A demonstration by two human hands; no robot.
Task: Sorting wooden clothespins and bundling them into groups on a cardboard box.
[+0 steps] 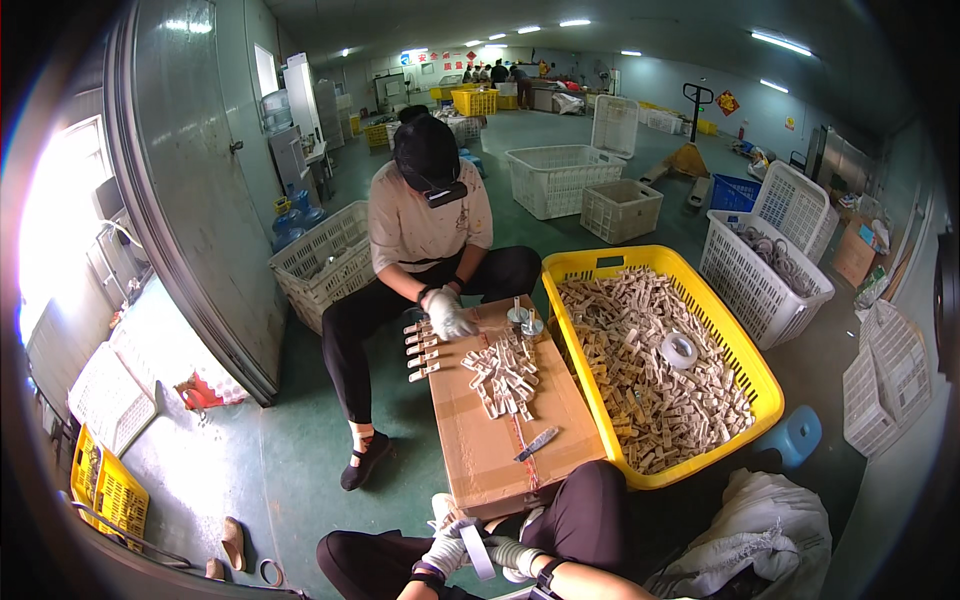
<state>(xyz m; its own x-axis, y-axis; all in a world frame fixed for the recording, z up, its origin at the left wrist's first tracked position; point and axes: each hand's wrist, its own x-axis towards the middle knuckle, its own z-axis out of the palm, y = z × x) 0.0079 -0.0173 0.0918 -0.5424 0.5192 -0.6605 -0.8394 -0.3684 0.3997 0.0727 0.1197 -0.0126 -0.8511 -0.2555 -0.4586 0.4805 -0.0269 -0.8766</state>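
Currently, your left hand (446,551) grips a pale band (478,554). Your right hand (515,560) sits close beside it, grip unclear.

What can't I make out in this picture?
All in the head view:
- What lies between the left hand and right hand: blocked by gloves and the pale band.
- The yellow crate's floor: buried under small pieces.
- The distant people's hands: too small.
- Inside the whitish sack: its cloth hides it.
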